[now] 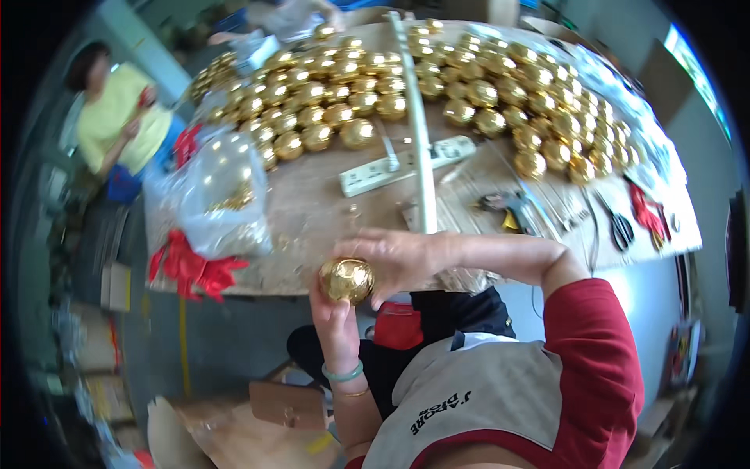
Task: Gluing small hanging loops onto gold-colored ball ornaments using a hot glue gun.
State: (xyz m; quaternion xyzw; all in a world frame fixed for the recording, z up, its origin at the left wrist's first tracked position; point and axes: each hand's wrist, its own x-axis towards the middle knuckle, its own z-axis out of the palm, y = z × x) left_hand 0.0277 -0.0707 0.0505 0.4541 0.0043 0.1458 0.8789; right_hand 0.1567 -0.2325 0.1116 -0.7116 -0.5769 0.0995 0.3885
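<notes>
One gold ball, round so no long axis, sits just below frame centre, held in the left hand from its lower-left side. Right hand is blurred, curved by the ball's upper right; can't tell if it grips. Left is nearer, in contact.

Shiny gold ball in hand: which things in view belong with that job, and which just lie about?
Belong, apparently:
Shiny gold ball, in left hand
Right hand close by
Matching gold balls, piled

Lying about, apparently:
White rectangular power strip
Black-handled scissors
</notes>
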